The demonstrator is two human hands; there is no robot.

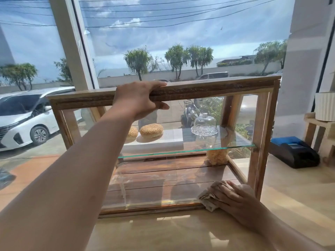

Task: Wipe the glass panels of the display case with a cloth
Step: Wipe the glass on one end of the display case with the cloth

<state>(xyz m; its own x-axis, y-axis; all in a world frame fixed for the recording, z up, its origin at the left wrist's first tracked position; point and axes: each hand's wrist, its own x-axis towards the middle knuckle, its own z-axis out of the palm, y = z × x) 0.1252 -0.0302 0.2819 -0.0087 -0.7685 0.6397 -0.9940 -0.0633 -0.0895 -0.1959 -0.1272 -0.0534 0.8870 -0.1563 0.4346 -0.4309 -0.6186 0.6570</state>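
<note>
A wooden-framed display case [213,88] with glass panels stands on a pale counter in front of a large window. My left hand [137,98] grips the case's top front rail, fingers over the top and thumb below. My right hand [233,198] presses a crumpled beige cloth [208,201] flat against the lower right corner of the front glass panel [154,180]. Streaks show on that glass near its lower middle. Inside, sesame buns [151,130] and a small glass dome [204,124] sit on a glass shelf [190,151].
A black and blue receipt printer [293,152] sits on the counter to the right of the case. Behind it is a wooden stand with a white ribbed pot [324,105]. A jar of snacks [217,156] stands inside, on the case's floor. A parked white car [23,116] shows outside.
</note>
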